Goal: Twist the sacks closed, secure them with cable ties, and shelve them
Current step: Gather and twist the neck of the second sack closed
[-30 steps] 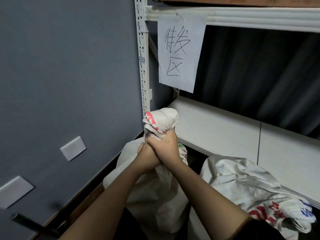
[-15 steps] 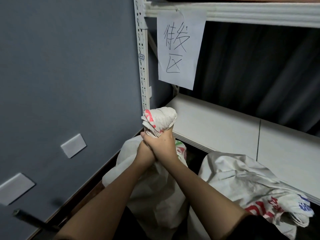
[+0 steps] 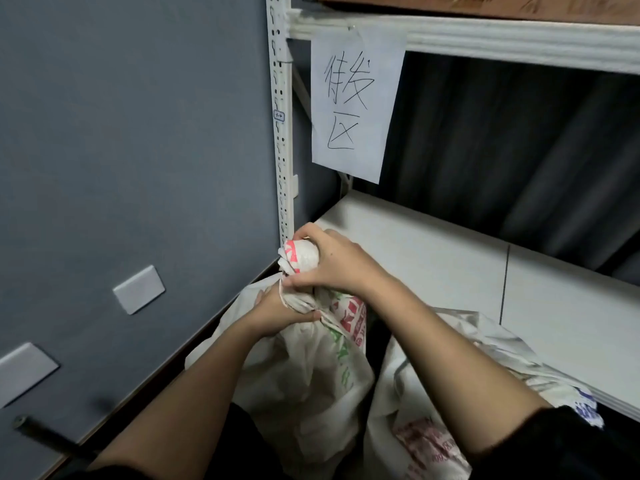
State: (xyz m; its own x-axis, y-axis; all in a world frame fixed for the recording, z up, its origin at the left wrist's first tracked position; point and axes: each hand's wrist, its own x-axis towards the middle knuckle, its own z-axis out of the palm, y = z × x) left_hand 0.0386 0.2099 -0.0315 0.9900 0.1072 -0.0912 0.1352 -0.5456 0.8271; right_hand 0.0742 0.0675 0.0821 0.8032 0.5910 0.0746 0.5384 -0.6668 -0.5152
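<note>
The right hand [image 3: 337, 263] has rolled over the sack [image 3: 311, 358] top, clamping the bunched mouth; the left hand [image 3: 277, 311] stays closed on the neck below. So twisting is underway (no tie visible). The shelf [image 3: 433, 258] waits at two o'clock.

My hands [image 3: 311, 289] cover the sack's [image 3: 311, 368] twisted neck; I can't see any tie there. The second sack [image 3: 433, 410] runs off the bottom edge, its print blurred
</note>
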